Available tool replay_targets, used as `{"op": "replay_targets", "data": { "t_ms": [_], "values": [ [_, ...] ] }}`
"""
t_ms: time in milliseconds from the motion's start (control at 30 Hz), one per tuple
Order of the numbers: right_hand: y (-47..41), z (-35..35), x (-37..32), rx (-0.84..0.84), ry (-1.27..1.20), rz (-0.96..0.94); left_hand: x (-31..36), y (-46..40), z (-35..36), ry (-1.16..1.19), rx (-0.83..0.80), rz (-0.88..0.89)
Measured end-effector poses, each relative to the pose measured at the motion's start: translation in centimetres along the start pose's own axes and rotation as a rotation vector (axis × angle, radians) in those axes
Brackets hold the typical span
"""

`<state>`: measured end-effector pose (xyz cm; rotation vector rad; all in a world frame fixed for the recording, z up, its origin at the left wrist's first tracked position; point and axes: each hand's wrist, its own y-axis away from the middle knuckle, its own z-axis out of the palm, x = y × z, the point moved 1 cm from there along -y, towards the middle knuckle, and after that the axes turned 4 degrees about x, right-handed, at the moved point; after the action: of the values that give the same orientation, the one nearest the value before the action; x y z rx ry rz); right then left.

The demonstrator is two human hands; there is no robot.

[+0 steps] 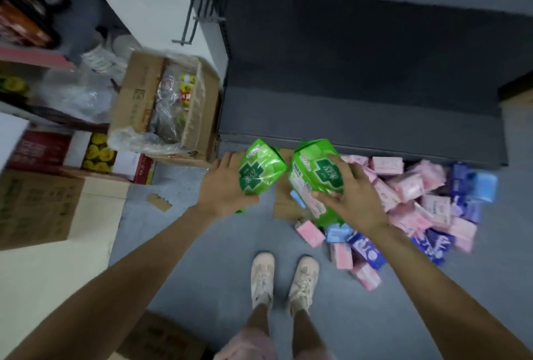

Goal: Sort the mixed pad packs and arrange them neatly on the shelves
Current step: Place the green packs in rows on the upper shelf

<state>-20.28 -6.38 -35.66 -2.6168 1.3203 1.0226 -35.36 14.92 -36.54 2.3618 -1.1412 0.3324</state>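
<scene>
Left hand grips one green pack; right hand grips another green pack; pink-and-blue pack pile on floor before grey shelf.

Two glossy green plastic pad packs held upright above floor; pink, blue, purple packs heaped below dark grey shelf.

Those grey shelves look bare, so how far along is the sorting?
Nothing shows as shelved yet: the visible part of the grey shelves holds no packs. In hand: the left hand grips one green pad pack, and the right hand grips another green pack. Left: the mixed pile of pink and blue packs on the floor.
</scene>
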Motion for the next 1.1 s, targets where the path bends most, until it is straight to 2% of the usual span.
{"op": "replay_targets", "data": {
  "t_ms": [200, 433, 633, 800, 967, 1100],
  "values": [
    [7.6, -13.3, -1.3, 0.264, 0.185, -0.169, 9.7, 5.8, -7.7, -0.166, 0.122, 0.338],
    [10.2, -25.8, 0.6, 0.543, 0.309, -0.144, 19.6, 6.3, -12.5, -0.224, 0.310, 0.648],
    [3.6, -35.3, 6.3, 0.744, 0.459, -0.264, 29.6, 0.8, -15.0, -0.299, 0.467, 0.782],
    [-4.4, -39.8, 11.0, 0.830, 0.628, -0.367, 37.6, -5.1, -13.2, -0.355, 0.571, 0.926],
    [-10.4, -41.3, 16.4, 0.829, 0.769, -0.312, 43.2, -10.9, -9.7, -0.431, 0.648, 1.026],
    [-12.0, -42.2, 20.1, 0.815, 0.760, -0.243, 46.3, -14.9, -7.1, -0.484, 0.709, 1.063]
  ]
}}
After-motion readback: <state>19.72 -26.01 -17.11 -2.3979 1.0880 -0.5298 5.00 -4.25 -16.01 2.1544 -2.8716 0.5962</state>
